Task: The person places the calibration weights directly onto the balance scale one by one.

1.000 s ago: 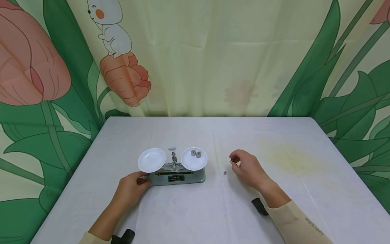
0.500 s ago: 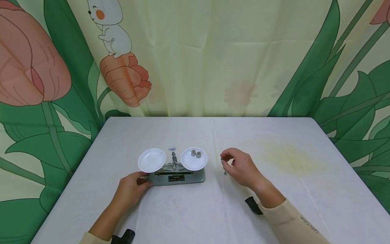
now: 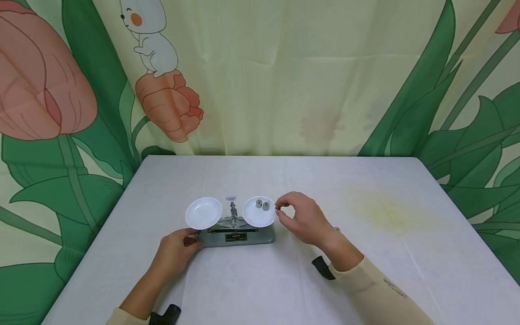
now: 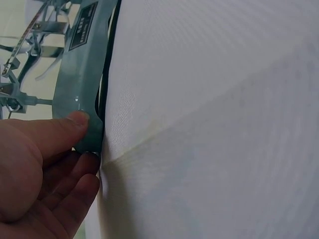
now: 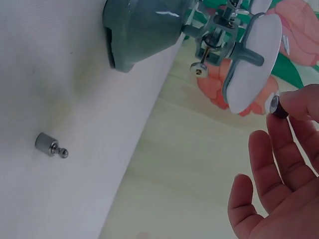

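Note:
A balance scale [image 3: 249,238] with a grey-green base stands on the table. My left hand [image 3: 176,250] grips the left end of its base; in the left wrist view the thumb lies on the front face, fingers at the end. Two small metal weights [image 3: 266,206] sit on the right white pan [image 3: 260,220]. The left pan [image 3: 203,214] bears nothing. My right hand [image 3: 304,219] pinches another small metal weight [image 5: 277,106] between thumb and index finger, right at the right pan's outer edge. Its other fingers are spread in the right wrist view.
One knobbed metal weight [image 5: 47,144] rests on the white tablecloth [image 3: 252,284] near the right hand. A small shiny thing [image 3: 336,229] shows behind the right wrist. A curtain [image 3: 284,90] printed with plants and a rabbit hangs behind the table.
My right hand has moved left with the pinched weight, from the open table to the right pan's edge. It now covers the spot where a weight showed. The left hand stays on the base.

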Available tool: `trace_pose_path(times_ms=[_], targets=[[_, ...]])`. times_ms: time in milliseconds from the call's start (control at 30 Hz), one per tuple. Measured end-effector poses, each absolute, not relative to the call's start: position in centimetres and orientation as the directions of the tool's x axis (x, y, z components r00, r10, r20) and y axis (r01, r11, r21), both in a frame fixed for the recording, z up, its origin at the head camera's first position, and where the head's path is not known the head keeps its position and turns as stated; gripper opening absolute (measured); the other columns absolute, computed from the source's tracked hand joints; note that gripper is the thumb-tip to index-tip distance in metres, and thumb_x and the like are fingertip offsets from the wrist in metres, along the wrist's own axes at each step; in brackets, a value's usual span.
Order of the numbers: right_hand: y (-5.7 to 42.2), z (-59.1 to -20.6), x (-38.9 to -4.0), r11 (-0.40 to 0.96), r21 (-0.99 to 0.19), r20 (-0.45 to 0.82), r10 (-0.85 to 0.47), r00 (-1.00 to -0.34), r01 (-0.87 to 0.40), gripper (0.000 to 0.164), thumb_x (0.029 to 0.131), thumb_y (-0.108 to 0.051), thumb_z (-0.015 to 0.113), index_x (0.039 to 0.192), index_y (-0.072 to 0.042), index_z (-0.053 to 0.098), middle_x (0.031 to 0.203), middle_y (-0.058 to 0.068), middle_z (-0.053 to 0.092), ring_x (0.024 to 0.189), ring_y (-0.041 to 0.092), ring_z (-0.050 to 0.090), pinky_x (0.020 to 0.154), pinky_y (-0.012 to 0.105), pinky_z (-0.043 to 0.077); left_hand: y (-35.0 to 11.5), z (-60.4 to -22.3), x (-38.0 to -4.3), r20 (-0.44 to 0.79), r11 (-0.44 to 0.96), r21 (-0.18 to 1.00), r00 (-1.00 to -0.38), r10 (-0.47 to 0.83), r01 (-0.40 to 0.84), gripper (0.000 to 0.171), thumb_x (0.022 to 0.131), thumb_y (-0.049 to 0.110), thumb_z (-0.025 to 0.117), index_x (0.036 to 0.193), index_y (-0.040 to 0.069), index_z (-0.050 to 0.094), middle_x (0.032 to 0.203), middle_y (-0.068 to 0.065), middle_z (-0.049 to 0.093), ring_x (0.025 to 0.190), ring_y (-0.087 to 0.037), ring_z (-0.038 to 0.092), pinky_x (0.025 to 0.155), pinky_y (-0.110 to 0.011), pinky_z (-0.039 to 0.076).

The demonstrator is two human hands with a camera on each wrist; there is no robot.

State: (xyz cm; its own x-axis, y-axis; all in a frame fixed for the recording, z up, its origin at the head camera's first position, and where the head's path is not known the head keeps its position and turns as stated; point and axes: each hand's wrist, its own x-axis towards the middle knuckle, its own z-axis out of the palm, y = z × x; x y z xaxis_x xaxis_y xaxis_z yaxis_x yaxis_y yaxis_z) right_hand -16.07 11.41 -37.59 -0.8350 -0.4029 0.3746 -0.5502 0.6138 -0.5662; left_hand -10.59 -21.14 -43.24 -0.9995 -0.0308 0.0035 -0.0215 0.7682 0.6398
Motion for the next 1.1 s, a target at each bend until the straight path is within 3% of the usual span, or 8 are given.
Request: trace_pose_path(times_ms=[500, 1100], targets=[[7.4, -37.4, -17.3, 0.588, -0.502, 0.397, -0.495, -0.773, -0.634, 0.007, 0.087, -0.010, 0.072, 0.094, -0.010, 0.072, 0.099, 0.001, 0.070, 0.099, 0.024, 0.058, 0.089, 0.048, 0.046, -21.3, -43.4, -10.5, 0.013, 0.762, 0.647, -1.000, -0.028, -0.013, 0.038, 0.083, 0.005, 0.080, 0.117, -0.005, 0.068, 0.109, -0.017, 0.071, 0.092, -0.030, 0.070, 0.078, -0.045, 0.058], [6.1, -37.6, -17.4, 0.654, -0.391, 0.371, -0.532, -0.761, -0.647, 0.005, 0.088, -0.010, 0.071, 0.092, -0.012, 0.073, 0.097, 0.001, 0.073, 0.099, 0.024, 0.059, 0.089, 0.050, 0.047, -21.0, -43.6, -10.5, -0.005, 0.776, 0.629, -0.998, -0.059, -0.049, 0.039, 0.083, 0.006, 0.080, 0.119, -0.003, 0.067, 0.110, -0.016, 0.071, 0.094, -0.030, 0.069, 0.079, -0.046, 0.058]])
